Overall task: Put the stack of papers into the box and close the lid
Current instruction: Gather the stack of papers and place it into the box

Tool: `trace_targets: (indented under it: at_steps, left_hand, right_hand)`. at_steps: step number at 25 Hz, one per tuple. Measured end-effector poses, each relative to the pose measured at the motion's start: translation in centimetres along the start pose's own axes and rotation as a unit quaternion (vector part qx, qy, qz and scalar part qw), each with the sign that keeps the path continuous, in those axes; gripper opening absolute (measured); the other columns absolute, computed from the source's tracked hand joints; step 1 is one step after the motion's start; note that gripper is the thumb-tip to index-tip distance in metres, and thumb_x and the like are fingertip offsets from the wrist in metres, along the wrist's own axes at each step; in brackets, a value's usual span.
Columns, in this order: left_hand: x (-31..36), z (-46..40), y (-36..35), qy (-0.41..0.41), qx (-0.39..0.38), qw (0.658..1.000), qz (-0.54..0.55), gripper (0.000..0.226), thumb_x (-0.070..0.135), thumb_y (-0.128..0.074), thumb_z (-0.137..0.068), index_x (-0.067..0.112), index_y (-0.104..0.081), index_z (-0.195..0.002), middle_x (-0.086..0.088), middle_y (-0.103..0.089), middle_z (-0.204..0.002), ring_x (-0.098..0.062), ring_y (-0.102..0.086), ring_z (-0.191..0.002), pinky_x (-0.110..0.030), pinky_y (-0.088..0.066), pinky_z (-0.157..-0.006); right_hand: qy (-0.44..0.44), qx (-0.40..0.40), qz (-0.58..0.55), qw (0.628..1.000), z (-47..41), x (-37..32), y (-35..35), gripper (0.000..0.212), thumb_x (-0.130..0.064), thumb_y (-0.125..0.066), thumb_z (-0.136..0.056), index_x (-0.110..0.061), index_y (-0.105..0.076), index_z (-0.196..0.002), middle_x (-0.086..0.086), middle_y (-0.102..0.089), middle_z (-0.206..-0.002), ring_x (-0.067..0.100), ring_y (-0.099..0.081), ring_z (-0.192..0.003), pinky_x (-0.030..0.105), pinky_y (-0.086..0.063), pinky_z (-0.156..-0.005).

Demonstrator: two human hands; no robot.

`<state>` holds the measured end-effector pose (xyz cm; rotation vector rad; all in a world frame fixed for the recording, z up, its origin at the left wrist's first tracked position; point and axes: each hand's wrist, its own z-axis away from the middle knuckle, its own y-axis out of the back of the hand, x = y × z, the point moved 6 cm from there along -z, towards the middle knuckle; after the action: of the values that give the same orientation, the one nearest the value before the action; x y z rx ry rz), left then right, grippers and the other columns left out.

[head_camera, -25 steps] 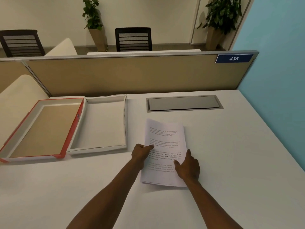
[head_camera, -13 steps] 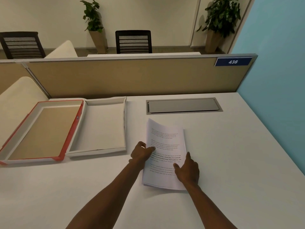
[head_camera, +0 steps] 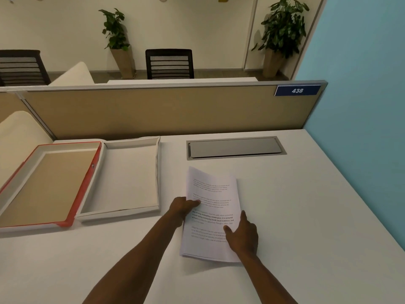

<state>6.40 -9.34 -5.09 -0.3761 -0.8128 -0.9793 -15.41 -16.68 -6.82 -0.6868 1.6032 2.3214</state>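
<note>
A stack of printed white papers [head_camera: 211, 194] lies on the white desk in front of me, its left side lifted off the surface. My left hand [head_camera: 183, 208] grips the stack's left edge, thumb on top. My right hand [head_camera: 242, 234] holds the lower right part, fingers spread over the sheets. To the left sits the open box: its shallow cream tray [head_camera: 122, 213] is empty, and the hinged red-edged lid [head_camera: 72, 212] lies flat open further left, inside facing up.
A grey cable-hatch cover [head_camera: 234, 148] is set in the desk behind the papers. A beige partition [head_camera: 164, 110] bounds the desk's far side and a blue wall [head_camera: 361, 106] its right. Chairs and potted plants stand beyond the partition.
Both hands have tightened on the stack and its left side has risen off the desk. The view has tilted up slightly. The box has not moved.
</note>
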Motion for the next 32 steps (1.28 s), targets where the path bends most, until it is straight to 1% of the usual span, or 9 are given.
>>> trace_targets:
  at_steps: [5, 9, 14, 16, 20, 23, 27, 30, 32]
  left_hand:
    - [0.0, 0.1, -1.1, -0.033, 0.066, 0.997, -0.024, 0.027, 0.029, -0.066, -0.094, 0.013, -0.063, -0.116, -0.010, -0.075, -0.107, -0.032, -0.075, -0.092, -0.053, -0.061, -0.088]
    - [0.1, 1.9, -0.7, -0.069, 0.018, 0.997, 0.033, 0.023, 0.029, -0.063, -0.097, 0.017, -0.063, -0.117, -0.007, -0.079, -0.095, -0.027, -0.079, -0.078, -0.039, -0.063, -0.063]
    - [0.5, 5.6, 2.8, -0.121, -0.025, 0.985, 0.118, 0.018, 0.025, -0.064, -0.096, 0.019, -0.065, -0.113, -0.008, -0.081, -0.096, -0.032, -0.079, -0.084, -0.039, -0.063, -0.065]
    - [0.9, 6.4, 3.4, -0.129, -0.036, 0.984, 0.119, 0.021, 0.026, -0.065, -0.096, 0.018, -0.065, -0.116, -0.009, -0.080, -0.099, -0.034, -0.078, -0.087, -0.040, -0.063, -0.066]
    - [1.3, 7.6, 7.6, -0.133, 0.047, 0.989, 0.041, 0.032, 0.036, -0.065, -0.095, 0.018, -0.063, -0.122, -0.005, -0.080, -0.104, -0.029, -0.079, -0.088, -0.045, -0.065, -0.074]
    - [2.4, 8.4, 11.7, -0.121, 0.098, 0.985, -0.074, 0.039, 0.050, -0.066, -0.090, 0.028, -0.059, -0.122, 0.004, -0.074, -0.112, -0.019, -0.075, -0.088, -0.033, -0.061, -0.068]
    - [5.0, 9.0, 17.9, -0.101, 0.142, 0.981, -0.089, 0.054, 0.059, -0.070, -0.082, 0.028, -0.052, -0.122, 0.004, -0.065, -0.129, -0.019, -0.069, -0.095, -0.042, -0.058, -0.085]
    - [7.7, 8.1, 23.7, -0.081, 0.200, 0.975, -0.056, 0.087, 0.064, -0.070, -0.078, 0.024, -0.037, -0.148, -0.003, -0.049, -0.151, -0.034, -0.056, -0.128, -0.054, -0.045, -0.106]
    - [10.0, 6.8, 26.7, -0.098, 0.196, 0.975, -0.045, 0.084, 0.061, -0.069, -0.081, 0.022, -0.038, -0.149, -0.001, -0.054, -0.146, -0.033, -0.055, -0.127, -0.052, -0.043, -0.105]
  right_hand:
    - [-0.031, 0.028, -0.072, 0.997, -1.0, 0.8, 1.1, 0.098, -0.068, -0.065, -0.081, -0.013, -0.032, -0.156, 0.012, -0.062, -0.139, 0.032, -0.061, -0.126, 0.043, -0.053, -0.099]
    - [-0.050, 0.011, -0.215, 0.975, -4.0, 1.4, 3.4, 0.091, -0.070, -0.065, -0.080, -0.015, -0.045, -0.149, 0.008, -0.071, -0.125, 0.026, -0.066, -0.112, 0.036, -0.050, -0.096]
    - [0.001, -0.252, -0.497, 0.830, -3.9, -3.5, 1.1, 0.068, -0.060, -0.072, -0.079, -0.016, -0.066, -0.130, 0.018, -0.074, -0.120, 0.039, -0.072, -0.106, 0.053, -0.059, -0.090]
    - [0.027, -0.227, -0.531, 0.816, -3.7, -4.0, 1.4, 0.061, -0.053, -0.072, -0.081, -0.017, -0.065, -0.130, 0.017, -0.074, -0.120, 0.039, -0.073, -0.106, 0.052, -0.061, -0.083]
    - [0.082, -0.215, -0.513, 0.827, -1.7, -8.4, 0.6, 0.036, -0.038, -0.068, -0.092, -0.029, -0.062, -0.127, 0.004, -0.076, -0.117, 0.026, -0.077, -0.099, 0.036, -0.063, -0.070]
    - [0.105, -0.230, -0.436, 0.863, 0.2, -13.7, -0.7, 0.032, -0.026, -0.064, -0.098, -0.029, -0.056, -0.129, -0.003, -0.074, -0.117, 0.014, -0.078, -0.091, 0.029, -0.062, -0.068]
    - [0.119, -0.248, -0.394, 0.877, 1.0, -21.1, -2.1, 0.038, -0.027, -0.061, -0.099, -0.024, -0.052, -0.136, 0.001, -0.069, -0.126, 0.024, -0.072, -0.106, 0.049, -0.060, -0.092]
    - [0.111, -0.264, -0.384, 0.878, 0.2, -27.2, -3.1, 0.037, -0.026, -0.060, -0.100, -0.021, -0.053, -0.136, 0.005, -0.069, -0.127, 0.029, -0.072, -0.106, 0.054, -0.058, -0.095]
    - [0.098, -0.268, -0.386, 0.877, -0.9, -31.1, -4.3, 0.036, -0.025, -0.061, -0.099, -0.019, -0.054, -0.134, 0.008, -0.069, -0.127, 0.030, -0.072, -0.105, 0.055, -0.057, -0.094]
